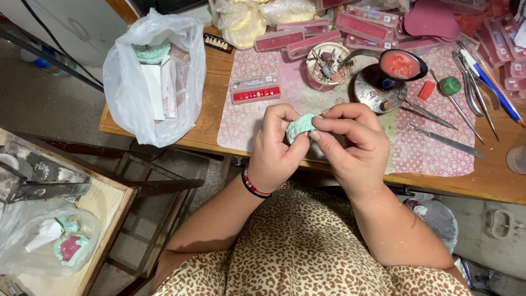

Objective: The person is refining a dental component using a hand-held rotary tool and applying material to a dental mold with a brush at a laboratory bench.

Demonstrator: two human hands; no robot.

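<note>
Teeth shapes show on the small pale green plaster tooth mould (299,127), which sits up in the air just above the near edge of the wooden counter (493,181). Both hands pinch it. The left hand (276,148) has its fingers (274,118) closed on the mould's left side, and the right hand (350,142) has its fingers (329,127) closed on the mould's right side and top.

The mould looks hard and stiff, light enough for fingertips, and a bit dusty, so it may slip. I think it could chip or snap if dropped or squeezed at the thin tooth edges. The thick base and sides look like the safest places to hold.

Behind the mould lies a pink flowered mat (252,118). On it, behind the mould, stands a round tub of small tools (327,66). To the right of the mould lie long metal tools (445,140). Far left of the mould sits a white plastic bag (153,82).
</note>
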